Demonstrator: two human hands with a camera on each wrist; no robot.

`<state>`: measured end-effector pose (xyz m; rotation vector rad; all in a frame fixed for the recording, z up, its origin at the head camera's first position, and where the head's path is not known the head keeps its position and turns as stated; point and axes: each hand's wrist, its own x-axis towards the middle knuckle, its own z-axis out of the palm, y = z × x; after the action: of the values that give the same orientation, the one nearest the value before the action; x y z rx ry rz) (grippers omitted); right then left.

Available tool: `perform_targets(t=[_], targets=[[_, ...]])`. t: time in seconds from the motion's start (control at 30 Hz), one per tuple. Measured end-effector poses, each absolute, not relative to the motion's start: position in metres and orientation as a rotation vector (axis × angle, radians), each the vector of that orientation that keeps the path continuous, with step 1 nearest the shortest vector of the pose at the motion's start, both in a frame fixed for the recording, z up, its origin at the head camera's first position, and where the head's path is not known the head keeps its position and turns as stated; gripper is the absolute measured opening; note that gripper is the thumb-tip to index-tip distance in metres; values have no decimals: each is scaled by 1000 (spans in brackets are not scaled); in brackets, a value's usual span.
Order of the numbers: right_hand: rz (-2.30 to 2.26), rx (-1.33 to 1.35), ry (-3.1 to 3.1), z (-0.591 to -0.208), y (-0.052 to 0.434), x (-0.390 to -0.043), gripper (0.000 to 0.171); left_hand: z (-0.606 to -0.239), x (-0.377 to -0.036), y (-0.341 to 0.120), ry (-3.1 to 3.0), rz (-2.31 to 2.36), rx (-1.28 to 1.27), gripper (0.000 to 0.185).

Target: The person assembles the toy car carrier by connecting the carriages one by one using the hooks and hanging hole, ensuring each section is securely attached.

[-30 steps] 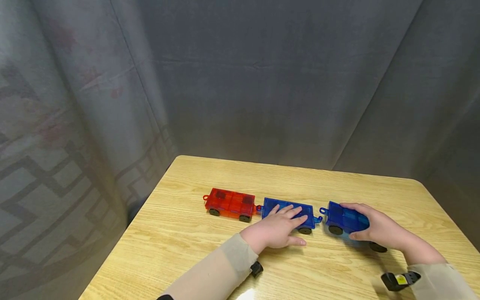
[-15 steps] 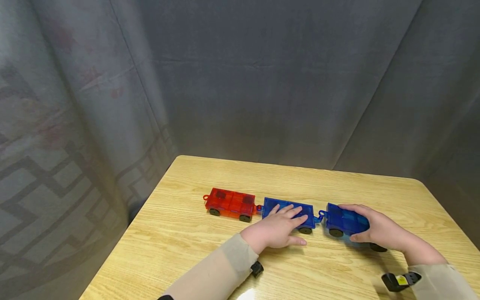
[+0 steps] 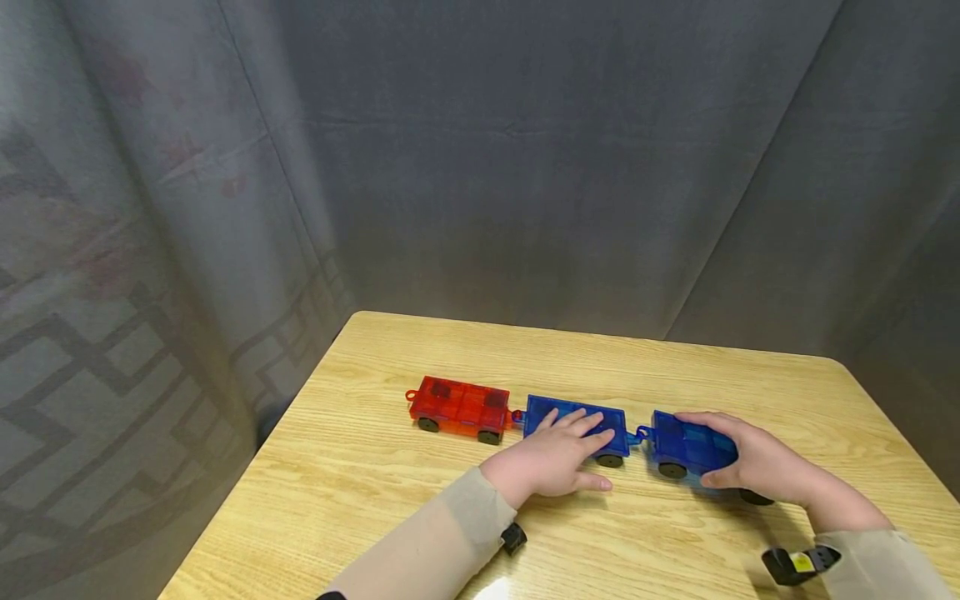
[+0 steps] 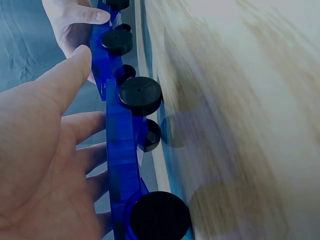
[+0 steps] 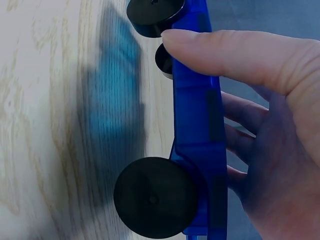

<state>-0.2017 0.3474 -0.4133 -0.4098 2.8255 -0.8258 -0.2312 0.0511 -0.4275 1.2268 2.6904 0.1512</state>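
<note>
Three see-through toy train cars with black wheels stand in a row on the table. My left hand (image 3: 558, 456) lies with spread, straight fingers on top of the middle blue toy train car (image 3: 536, 408). At the right end, my right hand (image 3: 757, 450) grips the other blue toy train car (image 3: 675, 437), thumb on the near side and fingers over the far side. In the right wrist view the thumb (image 5: 215, 52) presses that car's side (image 5: 197, 115). The loop of the right car overlaps the hook (image 3: 639, 436) of the middle one. A red toy train car (image 3: 461, 406) is joined at the left.
The wooden table (image 3: 360, 475) has its far edge just behind the cars. A grey curtain (image 3: 510, 183) hangs beyond it, with patterned cloth (image 3: 97, 375) at the left.
My right hand has lowered the front of the right blue toy train car, bringing its loop left and down onto the middle car's hook. The left hand and red car stay still.
</note>
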Motion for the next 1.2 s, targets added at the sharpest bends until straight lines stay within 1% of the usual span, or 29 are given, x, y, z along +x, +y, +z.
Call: perform_targets(t=[0.2, 0.8, 1.2], targets=[[-834, -388, 2809, -415, 348, -202, 82, -426, -231, 51, 2690, 148, 1224, 70], [-862, -432, 2797, -417, 346, -206, 84, -427, -231, 52, 2690, 136, 1201, 69], [-845, -394, 2773, -419, 348, -204, 81, -427, -231, 51, 2687, 134, 1192, 69]])
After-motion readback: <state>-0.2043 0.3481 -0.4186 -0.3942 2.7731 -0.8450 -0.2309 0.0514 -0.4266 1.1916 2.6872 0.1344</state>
